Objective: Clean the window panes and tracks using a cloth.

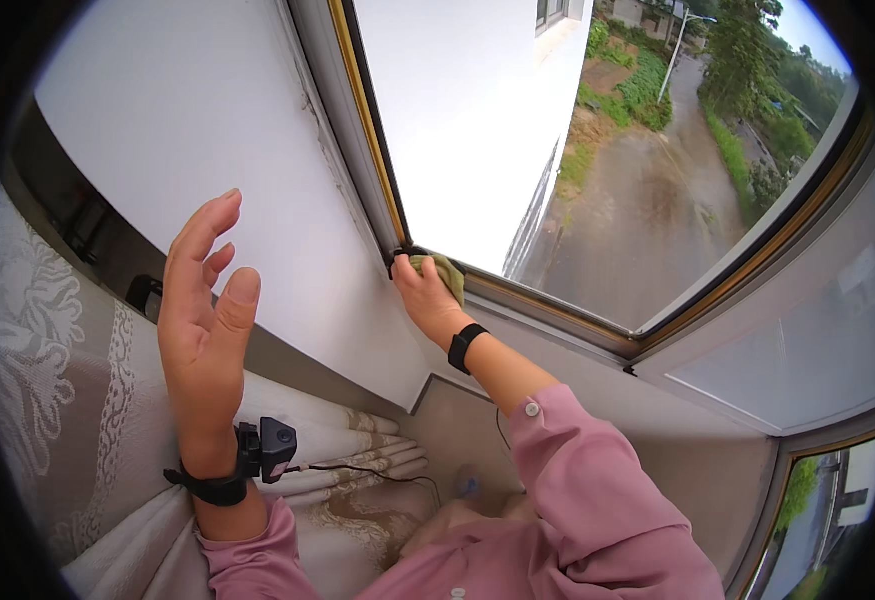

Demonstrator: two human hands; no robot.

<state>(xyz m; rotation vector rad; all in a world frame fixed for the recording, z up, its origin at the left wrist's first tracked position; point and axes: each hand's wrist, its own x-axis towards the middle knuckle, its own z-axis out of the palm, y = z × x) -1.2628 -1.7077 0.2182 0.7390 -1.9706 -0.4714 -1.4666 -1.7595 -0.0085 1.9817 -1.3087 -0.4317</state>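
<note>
My right hand [426, 296] is closed on a green cloth [446, 276] and presses it into the lower left corner of a window frame [542, 299]. A black strap circles that wrist. On the left, my left hand [209, 300] is raised with its fingers apart and holds nothing. It is in front of the white wall [295, 187] and the patterned curtain [70, 360]. A small black camera [278, 450] is strapped to the left wrist, with a dark cable [362, 471] running from it.
Beyond the window pane lie a road [632, 202], plants and a white building wall [475, 112]. The curtain hangs in folds at the lower left. At right stands a white panel [805, 360], with another window [820, 517] below it. A grey floor [452, 435] shows beneath me.
</note>
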